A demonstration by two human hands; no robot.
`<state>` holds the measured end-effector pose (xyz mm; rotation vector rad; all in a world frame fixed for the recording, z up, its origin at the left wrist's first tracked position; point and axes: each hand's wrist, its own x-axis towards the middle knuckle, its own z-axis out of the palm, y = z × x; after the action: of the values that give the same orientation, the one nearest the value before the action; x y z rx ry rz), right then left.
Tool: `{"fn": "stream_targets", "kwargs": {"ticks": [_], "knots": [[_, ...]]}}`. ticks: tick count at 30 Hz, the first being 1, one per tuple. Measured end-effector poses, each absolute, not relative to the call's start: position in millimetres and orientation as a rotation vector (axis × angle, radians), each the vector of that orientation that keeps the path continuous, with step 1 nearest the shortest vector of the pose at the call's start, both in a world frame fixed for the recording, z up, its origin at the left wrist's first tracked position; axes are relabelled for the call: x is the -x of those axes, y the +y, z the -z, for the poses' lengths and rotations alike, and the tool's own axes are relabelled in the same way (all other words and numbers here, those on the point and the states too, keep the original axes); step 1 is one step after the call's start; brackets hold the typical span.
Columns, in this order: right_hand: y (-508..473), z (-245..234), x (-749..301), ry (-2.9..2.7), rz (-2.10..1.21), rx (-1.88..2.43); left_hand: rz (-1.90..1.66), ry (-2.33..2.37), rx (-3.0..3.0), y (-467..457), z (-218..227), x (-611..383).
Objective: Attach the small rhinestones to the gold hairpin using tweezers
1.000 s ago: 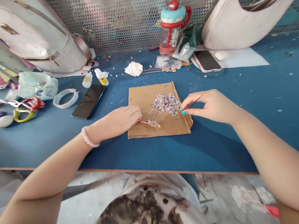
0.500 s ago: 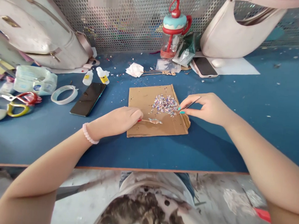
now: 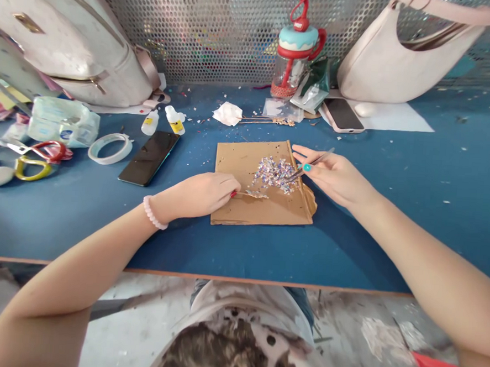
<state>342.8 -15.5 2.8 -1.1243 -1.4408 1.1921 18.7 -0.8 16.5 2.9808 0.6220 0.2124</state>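
My left hand (image 3: 205,195) rests at the left edge of a piece of cardboard (image 3: 263,215), closed on the stem of a thin hair stick (image 3: 257,195). The stick's decorated end points right, low over the cardboard. My right hand (image 3: 337,175), at the cardboard's right side, pinches a pair of slim metal tweezers (image 3: 316,159). Their tips reach into a pile of small, glittering purple, white and pink beads or rhinestones (image 3: 273,171). Whether a bead is between the tips is too small to tell.
Behind the cardboard lie more gold sticks (image 3: 265,120) with a crumpled white tissue (image 3: 227,114). To the left are a black phone (image 3: 149,158), small glue bottles (image 3: 174,120), a tape roll (image 3: 110,148) and scissors (image 3: 34,159). A cup (image 3: 291,62) and handbag (image 3: 401,66) stand at the back.
My right hand has turned, and the tweezers' tips have moved left into the bead pile. My left hand keeps its hold on the stick. The whole view has shifted slightly.
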Motion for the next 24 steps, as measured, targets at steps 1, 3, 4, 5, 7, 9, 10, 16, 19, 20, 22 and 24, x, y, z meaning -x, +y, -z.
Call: {"fn": "stream_targets", "kwargs": {"ticks": [1,3,4,5,7,9,10,16,19,20,22,24], "knots": [[-17.7,-5.5,-342.3,-1.436,-1.224,1.125,-0.212,0.62,-2.973,0.5,-17.4,-18.0],[-21.1,-9.8,-342.5,-1.432,-1.269,1.136,-0.218,0.616,-2.96,3.8,-19.2,-16.0],[-22.0,-11.0,-342.9,-1.434,-1.286,1.144,-0.222,0.618,-2.953,5.6,-19.9,-14.6],[-22.4,-11.7,-343.4,-1.439,-1.301,1.154,-0.226,0.623,-2.948,7.4,-20.6,-13.0],[-22.4,-12.2,-344.4,-1.451,-1.325,1.18,-0.223,0.628,-2.935,10.8,-22.2,-9.3],[-22.1,-13.0,-345.1,-1.462,-1.346,1.208,-0.206,0.613,-2.92,13.4,-24.6,-5.5],[-22.2,-13.9,-345.2,-1.467,-1.357,1.218,-0.196,0.6,-2.912,14.3,-26.1,-3.7],[-24.4,-18.6,-344.7,-1.48,-1.365,1.222,-0.172,0.589,-2.863,15.2,-39.2,5.4],[-21.3,-14.9,-345.9,-1.474,-1.308,1.2,-0.133,0.615,-2.813,13.1,-47.9,11.1],[-18.7,-12.8,-346.1,-1.474,-1.289,1.19,-0.111,0.616,-2.793,11.9,-51.0,12.8],[-10.8,-7.9,-345.3,-1.481,-1.26,1.168,-0.053,0.602,-2.752,8.6,-56.6,14.8],[0.6,-3.7,-342.8,-1.497,-1.24,1.152,0.017,0.575,-2.711,4.3,-60.6,14.8]]}}
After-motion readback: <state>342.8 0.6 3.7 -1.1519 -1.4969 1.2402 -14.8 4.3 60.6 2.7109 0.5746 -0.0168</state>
